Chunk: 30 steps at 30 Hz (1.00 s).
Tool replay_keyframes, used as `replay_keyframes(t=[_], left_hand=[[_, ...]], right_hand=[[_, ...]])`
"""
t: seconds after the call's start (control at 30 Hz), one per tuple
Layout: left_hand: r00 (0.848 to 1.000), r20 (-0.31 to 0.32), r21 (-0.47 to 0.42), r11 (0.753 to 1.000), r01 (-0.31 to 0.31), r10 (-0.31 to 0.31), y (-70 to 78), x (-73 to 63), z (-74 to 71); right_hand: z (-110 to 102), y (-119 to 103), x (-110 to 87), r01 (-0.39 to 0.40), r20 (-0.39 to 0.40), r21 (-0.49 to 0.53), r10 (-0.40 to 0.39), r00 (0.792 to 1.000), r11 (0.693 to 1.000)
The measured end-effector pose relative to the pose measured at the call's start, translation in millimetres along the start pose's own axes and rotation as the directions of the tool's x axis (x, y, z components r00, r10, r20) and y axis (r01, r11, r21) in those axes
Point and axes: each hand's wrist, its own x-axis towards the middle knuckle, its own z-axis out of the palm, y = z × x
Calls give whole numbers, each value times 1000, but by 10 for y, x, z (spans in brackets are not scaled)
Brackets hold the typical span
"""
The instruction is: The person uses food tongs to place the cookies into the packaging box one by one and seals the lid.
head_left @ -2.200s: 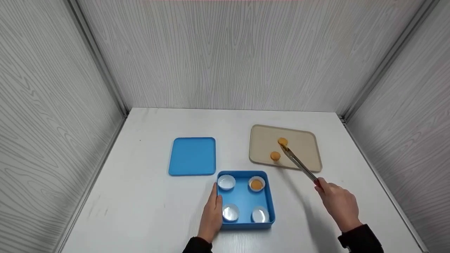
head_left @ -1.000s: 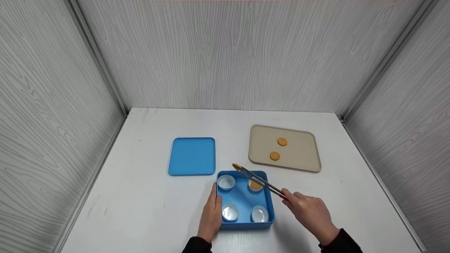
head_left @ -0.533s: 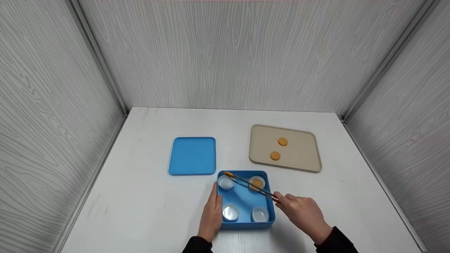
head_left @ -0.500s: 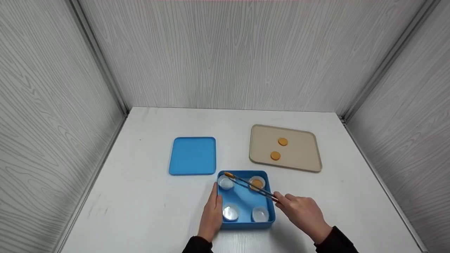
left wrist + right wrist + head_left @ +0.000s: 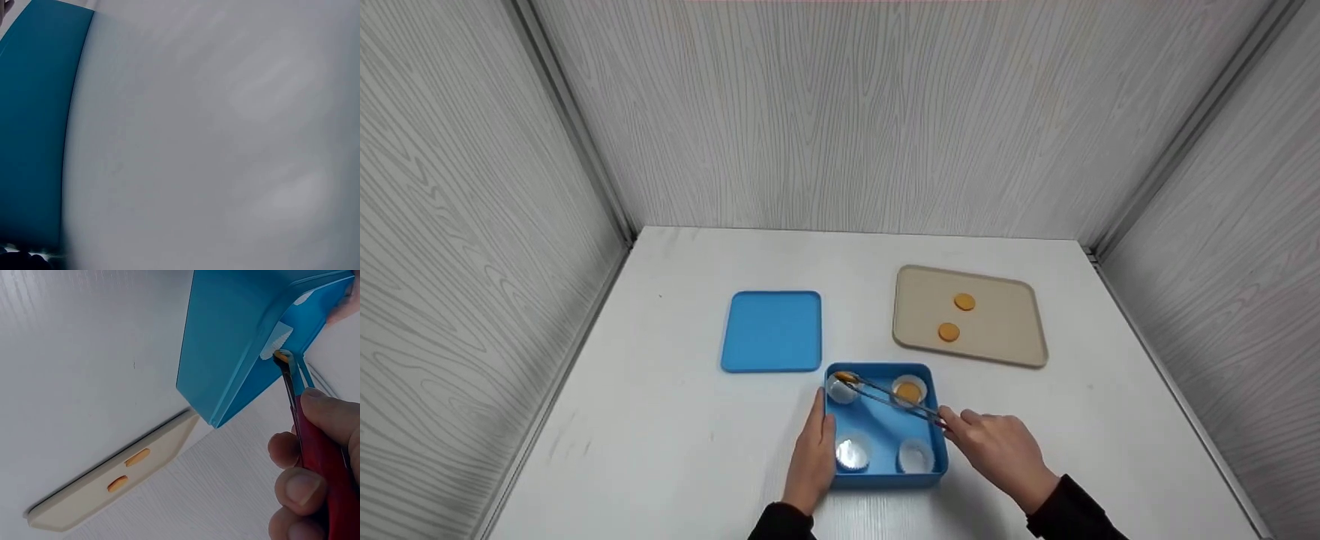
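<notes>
My left hand [image 5: 808,457] rests along the left wall of a blue square box [image 5: 885,431], fingers fairly straight. Inside, paper baking cups sit near the corners; the back-right cup [image 5: 920,381] contains a round orange-brown cookie [image 5: 907,393]. My right hand [image 5: 997,454] grips red-handled metal tongs [image 5: 889,397], reaching over the box from the right. An orange-brown piece, apparently a cookie [image 5: 846,377], is between the tong tips at the back-left cup [image 5: 842,391]. In the right wrist view, the tips stand beside a white cup [image 5: 275,343]. The blue box wall [image 5: 39,124] fills the left wrist view's left side.
A beige tray [image 5: 1005,330] at the back right bears two cookies, a far one [image 5: 964,301] and a nearer one [image 5: 949,332]. A flat blue square lid [image 5: 772,330] lies behind the box, to its left. Grey panels enclose the white table [image 5: 660,420].
The right hand has brought the tongs from the beige tray leftward over the box, then lowered the tips to the back-left cup. The left hand has stayed at the box.
</notes>
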Motion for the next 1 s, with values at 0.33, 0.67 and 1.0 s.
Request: replay_keyframes(t=[0.33, 0.67, 1.0], left_hand=[[1000, 10, -42, 999, 1, -1, 11, -8, -2], [1000, 10, -35, 999, -3, 3, 6, 2, -3], [1000, 6, -37, 999, -2, 2, 3, 2, 0]], right_hand=[[44, 15, 13, 32, -65, -61, -36, 997, 998], [19, -13, 31, 14, -51, -43, -17, 999, 999], [-6, -29, 20, -10, -5, 0, 10, 1000, 1000]])
